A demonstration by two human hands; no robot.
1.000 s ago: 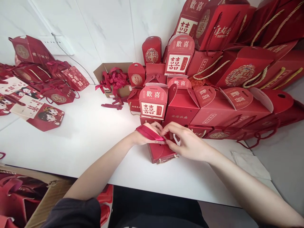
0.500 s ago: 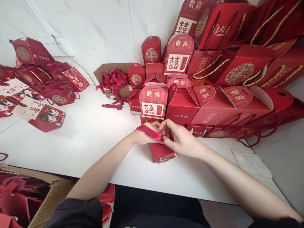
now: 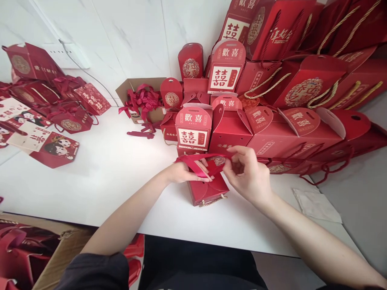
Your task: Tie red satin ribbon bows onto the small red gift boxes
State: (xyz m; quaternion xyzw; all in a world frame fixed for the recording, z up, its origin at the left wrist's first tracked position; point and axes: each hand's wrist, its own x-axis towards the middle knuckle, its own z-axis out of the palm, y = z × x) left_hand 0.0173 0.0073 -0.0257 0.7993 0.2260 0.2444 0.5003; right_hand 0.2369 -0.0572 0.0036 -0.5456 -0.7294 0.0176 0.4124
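Note:
A red ribbon (image 3: 192, 162) loops over the fingers of my left hand (image 3: 179, 172), which grips it. From there the ribbon stretches across to my right hand (image 3: 249, 173), whose thumb and fingertips pinch its other part. Right below my hands a small red gift box (image 3: 208, 192) stands on the white table, with a twisted gold cord handle (image 3: 214, 201) at its near side. My left fingers lie over the top of this box; whether they touch it I cannot tell. The box's far part shows through the gap between ribbon and hands.
Stacked red gift boxes (image 3: 231, 135) rise behind and to the right. A cardboard box (image 3: 123, 90) of loose ribbons stands at the wall. More decorated boxes (image 3: 72, 121) sit at left. A white tissue (image 3: 316, 205) lies at right. An open carton (image 3: 71, 245) with red bags is at lower left.
My right hand has moved right, away from my left hand, drawing the ribbon out between them. More of the small box's top now shows. The view has shifted slightly.

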